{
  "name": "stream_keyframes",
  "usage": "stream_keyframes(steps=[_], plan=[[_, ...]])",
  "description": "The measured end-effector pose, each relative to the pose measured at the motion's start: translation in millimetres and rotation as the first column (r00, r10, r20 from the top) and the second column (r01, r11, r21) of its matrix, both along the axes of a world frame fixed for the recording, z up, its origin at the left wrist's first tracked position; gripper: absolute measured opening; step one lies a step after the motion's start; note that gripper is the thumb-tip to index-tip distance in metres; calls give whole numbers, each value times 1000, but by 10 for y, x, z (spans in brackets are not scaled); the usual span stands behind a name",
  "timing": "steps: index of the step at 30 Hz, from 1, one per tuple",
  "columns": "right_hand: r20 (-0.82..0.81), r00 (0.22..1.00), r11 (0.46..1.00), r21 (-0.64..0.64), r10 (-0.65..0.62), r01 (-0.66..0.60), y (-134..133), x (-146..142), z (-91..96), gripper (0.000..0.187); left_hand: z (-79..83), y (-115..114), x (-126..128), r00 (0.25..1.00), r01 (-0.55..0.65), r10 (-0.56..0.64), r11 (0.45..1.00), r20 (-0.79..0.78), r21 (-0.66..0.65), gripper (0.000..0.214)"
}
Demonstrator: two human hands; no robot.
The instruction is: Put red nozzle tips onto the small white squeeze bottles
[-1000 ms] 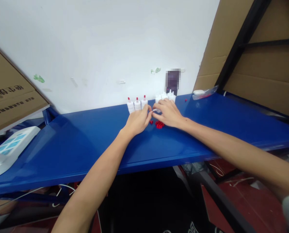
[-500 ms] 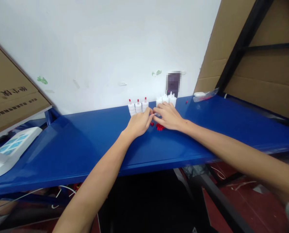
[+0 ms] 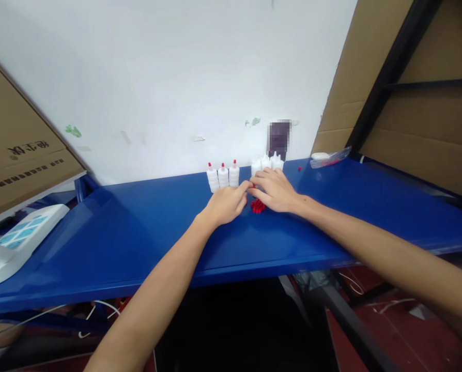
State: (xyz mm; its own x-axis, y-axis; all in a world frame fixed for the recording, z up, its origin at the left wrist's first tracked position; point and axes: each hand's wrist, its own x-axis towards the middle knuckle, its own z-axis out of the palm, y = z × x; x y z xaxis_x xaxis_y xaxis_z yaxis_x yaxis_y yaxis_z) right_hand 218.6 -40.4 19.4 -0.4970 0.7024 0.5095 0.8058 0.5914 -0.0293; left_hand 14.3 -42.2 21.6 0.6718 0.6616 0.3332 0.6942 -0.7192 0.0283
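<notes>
Above the blue table, my left hand (image 3: 228, 203) and my right hand (image 3: 276, 189) meet at the fingertips. The left fingers are closed; whatever they hold is hidden. A small red cap (image 3: 253, 186) shows at my right hand's pinched thumb and fingers. Just behind my left hand stand white squeeze bottles (image 3: 223, 178) with red-capped tips. Behind my right hand is a group of white bottles with bare nozzles (image 3: 265, 161), partly covered by the hand. A pile of red caps (image 3: 258, 206) lies on the table below my right hand.
The blue table (image 3: 138, 227) runs along a white wall. A white device with blue panels (image 3: 25, 230) sits at the left. A clear plastic bag (image 3: 330, 157) and a stray red cap (image 3: 299, 168) lie at the back right. Cardboard stands on both sides.
The single red cap that lay beside the pile is gone from its place, and a red cap now shows at my right fingertips. The view has shifted slightly.
</notes>
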Motion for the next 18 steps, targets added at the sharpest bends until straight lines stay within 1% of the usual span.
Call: stream_keyframes(steps=[6, 10, 13, 15, 16, 18], plan=[[-53, 994, 995, -37, 93, -95, -43, -22, 37, 34, -19, 13, -21, 1000, 7, -7, 1000, -7, 22, 31], [-109, 976, 972, -123, 186, -199, -54, -15, 50, 42, -18, 11, -27, 995, 87, -91, 994, 48, 73, 22], [-134, 967, 960, -150, 219, -238, -44, -10, 29, 49, -25, 23, -16, 980, 149, -162, 982, 117, 112, 20], [-140, 965, 958, -158, 220, -241, -34, -8, 20, 52, -26, 42, -20, 960, 177, -200, 976, 195, 126, 22], [-138, 968, 960, -161, 210, -231, -27, -6, 21, 53, -23, 55, -31, 948, 173, -202, 976, 247, 132, 24], [-128, 980, 972, -158, 152, -172, -9, 3, 31, 51, -12, 89, -77, 924, 122, -165, 982, 345, 142, 29]])
